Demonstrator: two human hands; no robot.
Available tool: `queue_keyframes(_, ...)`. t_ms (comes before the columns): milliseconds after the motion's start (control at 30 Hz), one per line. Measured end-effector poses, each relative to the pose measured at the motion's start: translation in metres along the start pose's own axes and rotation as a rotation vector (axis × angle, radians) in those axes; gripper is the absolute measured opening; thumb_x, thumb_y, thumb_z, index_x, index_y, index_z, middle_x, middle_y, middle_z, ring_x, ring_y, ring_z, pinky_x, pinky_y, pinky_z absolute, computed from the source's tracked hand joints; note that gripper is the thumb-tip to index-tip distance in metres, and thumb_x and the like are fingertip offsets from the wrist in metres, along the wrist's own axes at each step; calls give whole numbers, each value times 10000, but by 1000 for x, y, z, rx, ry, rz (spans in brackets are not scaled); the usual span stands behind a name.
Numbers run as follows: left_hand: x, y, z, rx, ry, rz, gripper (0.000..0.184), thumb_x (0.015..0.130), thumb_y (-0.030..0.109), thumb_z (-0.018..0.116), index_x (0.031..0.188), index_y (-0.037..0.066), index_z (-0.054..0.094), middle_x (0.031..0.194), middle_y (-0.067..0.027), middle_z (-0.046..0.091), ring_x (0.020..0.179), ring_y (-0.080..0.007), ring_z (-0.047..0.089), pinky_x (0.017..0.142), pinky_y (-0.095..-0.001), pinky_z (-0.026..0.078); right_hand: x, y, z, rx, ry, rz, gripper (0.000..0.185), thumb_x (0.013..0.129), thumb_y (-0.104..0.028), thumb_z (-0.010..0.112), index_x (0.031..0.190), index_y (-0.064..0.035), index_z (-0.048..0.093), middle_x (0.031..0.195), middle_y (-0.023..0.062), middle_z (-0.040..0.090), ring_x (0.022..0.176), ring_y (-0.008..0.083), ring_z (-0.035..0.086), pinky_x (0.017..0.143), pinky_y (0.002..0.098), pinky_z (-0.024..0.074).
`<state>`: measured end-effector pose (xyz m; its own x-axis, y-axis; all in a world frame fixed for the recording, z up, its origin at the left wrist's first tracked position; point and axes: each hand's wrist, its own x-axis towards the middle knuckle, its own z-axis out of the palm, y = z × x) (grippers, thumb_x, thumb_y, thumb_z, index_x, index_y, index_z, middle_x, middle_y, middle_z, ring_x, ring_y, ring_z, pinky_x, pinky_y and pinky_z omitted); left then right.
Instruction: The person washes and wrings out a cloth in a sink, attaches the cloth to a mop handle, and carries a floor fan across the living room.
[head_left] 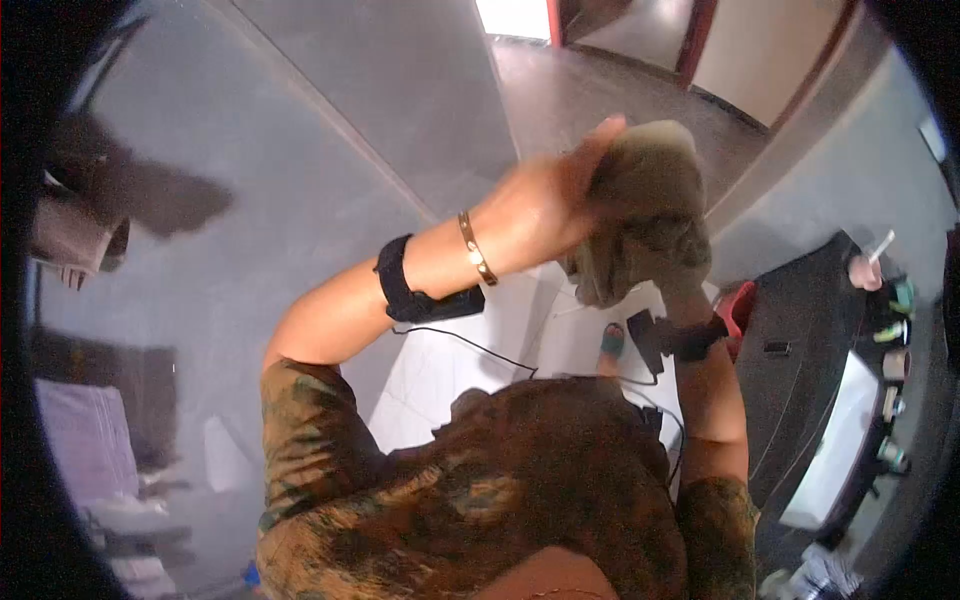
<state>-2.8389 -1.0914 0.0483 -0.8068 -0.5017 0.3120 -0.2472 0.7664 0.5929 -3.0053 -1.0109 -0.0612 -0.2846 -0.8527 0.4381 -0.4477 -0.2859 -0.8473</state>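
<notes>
An olive cloth bundle (652, 195) is held up in front of the body, between the two hands and above the floor. The left arm is swung forward and across: the elbow is bent out to the side, the forearm is slanted inward, and the left hand (545, 205) is brought against the bundle's left side, its back turned upward. One digit is raised along the top edge; the other fingers are blurred and shaded, so how tightly this grip is closed cannot be told. The right arm is carried more steeply, with the forearm pointed forward and the right hand (684, 298) set at the bundle's lower right. Its fingers are hidden by the cloth, and whether that grip is closed cannot be told either. A gold bracelet (476, 250) and a black strap (399, 280) are worn on the left forearm, and a dark band (700, 340) is worn at the right wrist. A sandalled foot (612, 340) is seen below, between the forearms.
</notes>
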Motion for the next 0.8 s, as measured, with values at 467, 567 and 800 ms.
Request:
queue_keyframes(467,257,-30,-66,367,-204,-387,294,829,296,489,828,20,589,695,-84,599,600,-139,571,544,-266,452,130,83,-69,216,-346,112,390,834,-181,471,1184,-37,377,1129,120,463,1004,211,465,837,325,405)
queue_keyframes(567,275,-130,-31,400,-25,-398,247,814,255,517,877,34,606,766,-55,612,668,-119,565,649,-252,453,154,110,-79,239,-386,179,401,831,-180,478,1190,-37,373,1136,118,460,1013,212,459,848,327,396)
queue_keyframes(800,302,-173,-10,-412,123,112,228,829,215,541,913,3,552,816,-60,596,671,-114,567,629,-259,472,231,170,-72,207,-424,293,428,824,-178,495,1205,-37,363,1154,114,453,1034,214,445,875,329,377)
